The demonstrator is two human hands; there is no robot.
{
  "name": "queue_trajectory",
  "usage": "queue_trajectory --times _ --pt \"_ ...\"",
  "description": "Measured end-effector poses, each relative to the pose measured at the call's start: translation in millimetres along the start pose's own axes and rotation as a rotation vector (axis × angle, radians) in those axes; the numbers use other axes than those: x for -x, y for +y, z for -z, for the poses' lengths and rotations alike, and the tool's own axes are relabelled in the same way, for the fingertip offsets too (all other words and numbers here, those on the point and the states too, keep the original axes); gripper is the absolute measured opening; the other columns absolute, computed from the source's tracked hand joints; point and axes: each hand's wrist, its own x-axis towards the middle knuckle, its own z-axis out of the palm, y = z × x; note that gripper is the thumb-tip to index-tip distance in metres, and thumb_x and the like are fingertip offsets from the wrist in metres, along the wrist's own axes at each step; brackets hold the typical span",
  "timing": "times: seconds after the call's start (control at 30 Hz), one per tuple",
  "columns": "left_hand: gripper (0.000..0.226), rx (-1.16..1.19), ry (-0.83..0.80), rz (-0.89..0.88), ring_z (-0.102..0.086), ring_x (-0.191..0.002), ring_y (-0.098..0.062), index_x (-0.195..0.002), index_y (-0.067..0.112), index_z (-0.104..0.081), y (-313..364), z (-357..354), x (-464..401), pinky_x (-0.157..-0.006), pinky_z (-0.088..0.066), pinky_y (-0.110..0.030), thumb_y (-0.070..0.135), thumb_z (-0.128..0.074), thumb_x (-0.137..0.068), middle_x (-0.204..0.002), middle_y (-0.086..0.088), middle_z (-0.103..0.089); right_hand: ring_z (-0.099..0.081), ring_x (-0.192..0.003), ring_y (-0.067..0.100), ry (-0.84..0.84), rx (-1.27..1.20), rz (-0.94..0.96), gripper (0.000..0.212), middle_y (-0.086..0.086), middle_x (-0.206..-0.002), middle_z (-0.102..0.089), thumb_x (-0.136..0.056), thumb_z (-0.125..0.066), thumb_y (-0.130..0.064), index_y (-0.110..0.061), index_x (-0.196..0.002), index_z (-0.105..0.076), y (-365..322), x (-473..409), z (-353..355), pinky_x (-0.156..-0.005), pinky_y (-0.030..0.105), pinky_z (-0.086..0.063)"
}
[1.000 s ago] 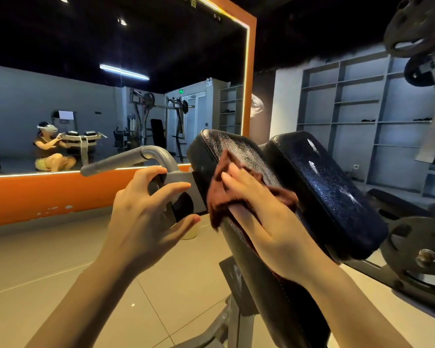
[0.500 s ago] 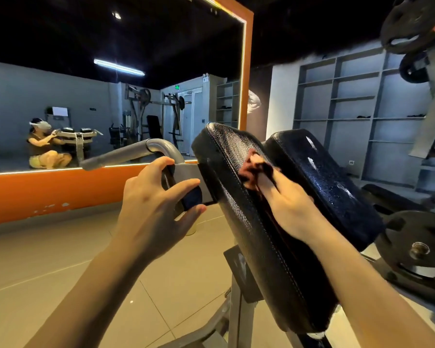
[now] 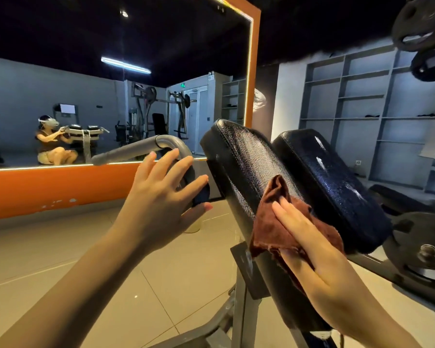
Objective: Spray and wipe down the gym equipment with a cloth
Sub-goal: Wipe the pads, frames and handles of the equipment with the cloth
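A black padded gym machine stands in front of me with two tilted pads, the left pad [image 3: 244, 156] and the right pad [image 3: 332, 182], both glistening wet. A brown cloth [image 3: 269, 222] lies on the lower part of the left pad. My right hand [image 3: 309, 242] presses it flat against the pad with straight fingers. My left hand [image 3: 158, 207] is spread with straight fingers in front of the bend of the grey metal handle [image 3: 136, 149]. A dark rounded part shows between its fingers and thumb. No spray bottle is clearly in view.
The machine's steel post [image 3: 244, 305] rises from the tiled floor below the pads. Weight plates sit at the right [image 3: 427, 244] and hang at the top right [image 3: 419, 23]. A large orange-framed mirror [image 3: 251, 71] fills the left wall. Grey shelves [image 3: 362, 109] line the back.
My right hand slid the cloth from the top of the left pad down to its lower part. My left hand, curled at the handle bend before, now has its fingers spread.
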Motion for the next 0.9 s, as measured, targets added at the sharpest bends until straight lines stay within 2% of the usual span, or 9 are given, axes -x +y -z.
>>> queue_trajectory --times 0.07,0.1,0.17,0.27,0.4,0.57,0.63,0.73,0.9 --pt "0.055 0.023 0.029 -0.056 -0.052 -0.124 -0.047 -0.118 0.015 -0.07 -4 -4 -4 -0.101 -0.032 -0.069 0.053 -0.038 -0.093 -0.126 -0.021 -0.062 -0.033 -0.142 0.013 -0.105 0.055 -0.169 0.037 -0.028 -0.145 -0.034 -0.098 -0.03 -0.053 -0.066 -0.132 -0.029 73 7 -8 -0.118 0.03 -0.02" --pt "0.054 0.046 0.046 -0.076 -0.052 -0.124 -0.046 -0.116 0.015 -0.071 -7 -6 -5 -0.102 -0.031 -0.069 0.053 -0.039 -0.093 -0.125 -0.02 -0.063 -0.03 -0.142 0.007 -0.144 0.029 -0.115 0.036 -0.041 -0.142 -0.027 -0.092 -0.023 -0.071 -0.071 -0.128 -0.028 123 1 -8 -0.119 0.031 -0.02" --pt "0.051 0.081 0.068 -0.095 -0.053 -0.123 -0.045 -0.114 0.014 -0.071 -10 -11 -5 -0.102 -0.032 -0.07 0.051 -0.042 -0.093 -0.122 -0.017 -0.066 -0.024 -0.142 -0.004 -0.158 0.103 -0.001 0.045 -0.059 -0.133 -0.013 -0.079 -0.012 -0.09 -0.078 -0.12 -0.026 105 -5 -1 -0.118 0.022 -0.017" --pt "0.049 0.14 0.082 -0.093 -0.058 -0.117 -0.043 -0.111 0.013 -0.073 -12 -13 -7 -0.097 -0.041 -0.067 0.049 -0.046 -0.091 -0.116 -0.013 -0.069 -0.021 -0.133 -0.021 0.008 -0.114 -0.073 0.04 -0.049 -0.137 -0.03 -0.091 -0.032 -0.067 -0.061 -0.131 -0.034 -22 -9 11 -0.112 0.006 -0.011" --pt "0.049 0.179 0.102 -0.146 -0.066 -0.099 -0.034 -0.104 0.009 -0.075 -15 -8 -14 -0.082 -0.054 -0.045 0.047 -0.047 -0.088 -0.102 -0.011 -0.072 -0.044 -0.132 0.005 0.046 -0.138 -0.03 0.041 -0.018 -0.136 -0.054 -0.101 -0.036 -0.044 -0.042 -0.14 -0.044 -53 -65 20 -0.118 0.042 -0.026" --pt "0.051 0.221 0.111 -0.127 -0.063 -0.108 -0.033 -0.107 0.011 -0.074 -21 -14 -11 -0.093 -0.045 -0.043 0.051 -0.048 -0.09 -0.108 -0.009 -0.071 -0.044 -0.131 0.011 0.096 -0.161 -0.076 0.039 -0.011 -0.136 -0.055 -0.104 -0.038 -0.033 -0.031 -0.142 -0.046 -60 -92 17 -0.115 0.045 -0.03" --pt "0.051 0.231 0.135 -0.112 -0.059 -0.115 -0.036 -0.106 0.01 -0.074 -18 -16 -10 -0.099 -0.039 -0.046 0.052 -0.05 -0.088 -0.109 -0.01 -0.071 -0.036 -0.137 0.007 0.073 -0.182 -0.1 0.041 -0.015 -0.144 -0.046 -0.102 -0.038 -0.037 -0.037 -0.143 -0.041 -62 -75 17 -0.118 0.04 -0.024" --pt "0.051 0.232 0.151 -0.108 -0.061 -0.111 -0.038 -0.101 0.008 -0.075 -10 -12 -12 -0.096 -0.04 -0.046 0.051 -0.051 -0.086 -0.104 -0.011 -0.072 -0.024 -0.141 0.0 0.014 -0.147 -0.159 0.035 -0.03 -0.145 -0.034 -0.093 -0.033 -0.054 -0.067 -0.125 -0.027 -63 -30 16 -0.121 0.041 -0.018" --pt "0.048 0.203 0.135 -0.113 -0.064 -0.1 -0.037 -0.099 0.005 -0.075 -7 -7 -13 -0.086 -0.052 -0.049 0.047 -0.058 -0.084 -0.099 -0.013 -0.072 -0.041 -0.129 -0.001 0.074 -0.185 -0.338 0.034 -0.048 -0.121 -0.045 -0.082 -0.034 -0.065 -0.084 -0.11 -0.03 -63 50 13 -0.117 0.037 -0.03"
